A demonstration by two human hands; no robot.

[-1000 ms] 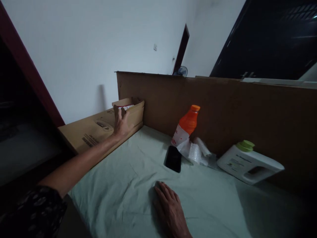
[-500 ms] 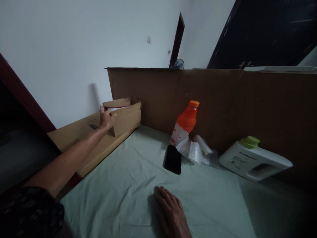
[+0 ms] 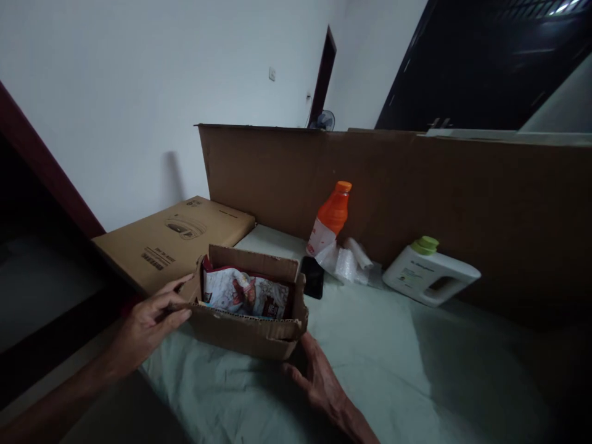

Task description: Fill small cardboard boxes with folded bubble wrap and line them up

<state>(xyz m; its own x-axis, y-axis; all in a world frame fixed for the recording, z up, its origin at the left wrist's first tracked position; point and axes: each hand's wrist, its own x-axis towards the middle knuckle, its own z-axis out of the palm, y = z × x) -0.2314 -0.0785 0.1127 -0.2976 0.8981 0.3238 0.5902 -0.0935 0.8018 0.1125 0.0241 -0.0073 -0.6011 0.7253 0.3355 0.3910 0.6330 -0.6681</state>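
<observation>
A small open-topped cardboard box (image 3: 245, 336) is tilted toward me above the pale green cloth (image 3: 379, 357). Inside it lies a white and red printed packet (image 3: 226, 290). My left hand (image 3: 148, 324) grips the box's left end, thumb on the near side and fingers at the edge. At the lower right corner, my right hand (image 3: 319, 376) presses against the box; its thumb is in front and the fingertips are partly hidden. Just behind the box, a black phone (image 3: 313, 277) lies partly covered from view.
An orange bottle (image 3: 333, 209) stands by a cardboard panel (image 3: 263, 160), with bubble wrap (image 3: 346, 265) beside it. Farther right is a white jug (image 3: 420, 271) with a green cap. A large flat carton (image 3: 217, 216) lies at the left.
My left hand has brought the small box from the flat carton toward me, over the cloth. My right hand has risen from the cloth to the box's right end.
</observation>
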